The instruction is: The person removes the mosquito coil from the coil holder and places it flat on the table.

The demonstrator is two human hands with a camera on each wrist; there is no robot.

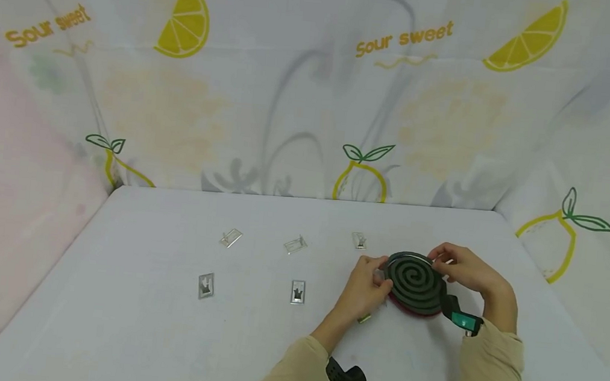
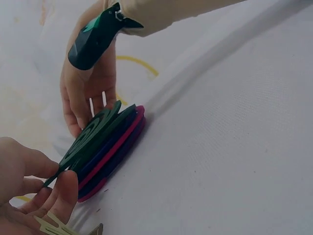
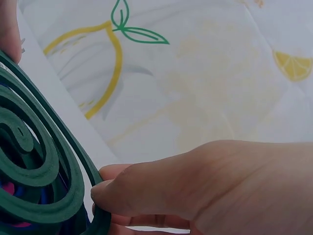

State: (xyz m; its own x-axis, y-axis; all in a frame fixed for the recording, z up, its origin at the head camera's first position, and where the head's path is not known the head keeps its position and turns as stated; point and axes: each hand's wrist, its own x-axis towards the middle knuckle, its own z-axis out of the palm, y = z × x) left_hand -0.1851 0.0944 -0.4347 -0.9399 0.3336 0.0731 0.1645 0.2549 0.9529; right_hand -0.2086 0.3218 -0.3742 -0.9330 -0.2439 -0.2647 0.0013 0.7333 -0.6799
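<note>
A green mosquito coil lies at the right of the table, over a stack of coils in green, blue and pink. At its left edge my left hand pinches the green coil between thumb and fingers. My right hand pinches the outer band at the far right; the right wrist view shows thumb and fingers on that green band. The top coil tilts a little, with gaps between its turns. Close below the left hand is a small metal coil stand, partly cut off in the left wrist view.
More small metal stands lie on the white table: a back row with one at the left, and a front row including a flat metal plate. A lemon-printed cloth hangs behind and at both sides.
</note>
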